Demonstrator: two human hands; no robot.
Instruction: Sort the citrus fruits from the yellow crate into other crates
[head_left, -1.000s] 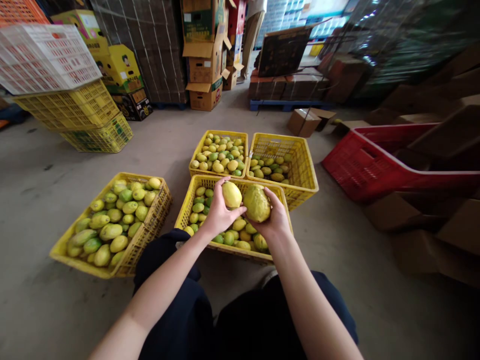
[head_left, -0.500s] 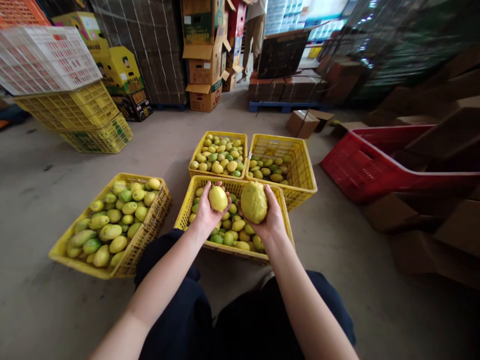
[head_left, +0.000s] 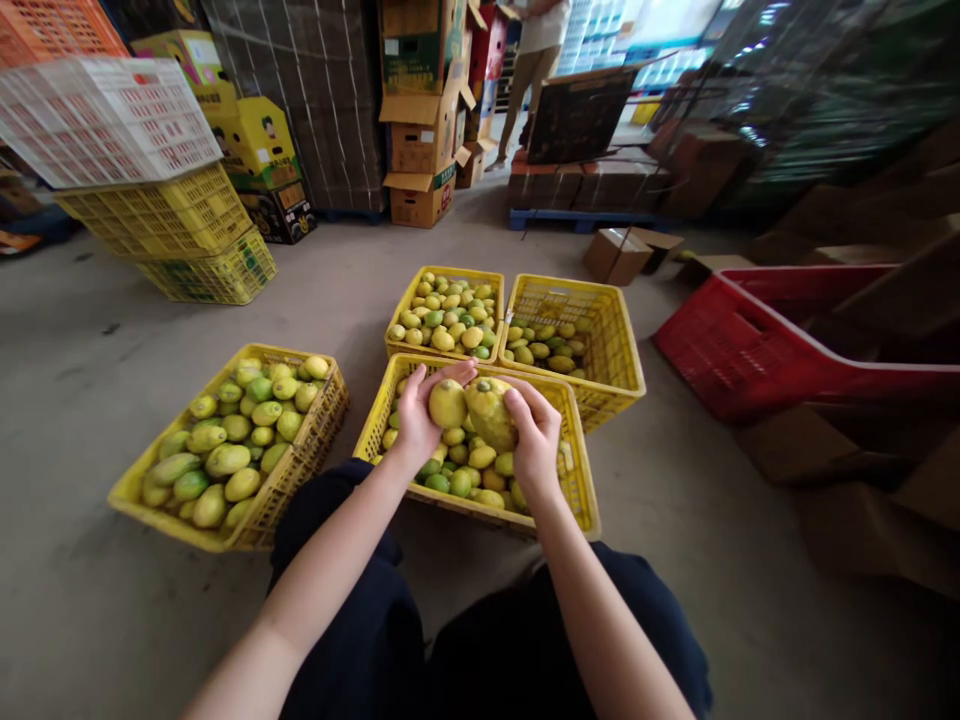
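Note:
My left hand (head_left: 420, 408) cups a small round lemon (head_left: 448, 404), thumb up and fingers behind it. In my right hand (head_left: 535, 428) is a larger, bumpy lemon (head_left: 491, 412), gripped with the thumb on its near side. The two fruits are side by side and appear to touch. Both are held above a yellow crate (head_left: 581, 470) filled with yellow and green lemons (head_left: 457, 482). My hands hide part of that crate's contents.
At left stands a yellow crate (head_left: 296, 500) full of lemons. Behind are another full crate (head_left: 390, 338) and a partly filled one (head_left: 611, 335). A red crate (head_left: 712, 350) and cardboard boxes lie right; stacked crates (head_left: 180, 215) stand back left. A person (head_left: 529, 70) stands far back.
My hands have drawn together, bringing the two lemons side by side. The larger lemon has been turned and moved left. The view has shifted slightly.

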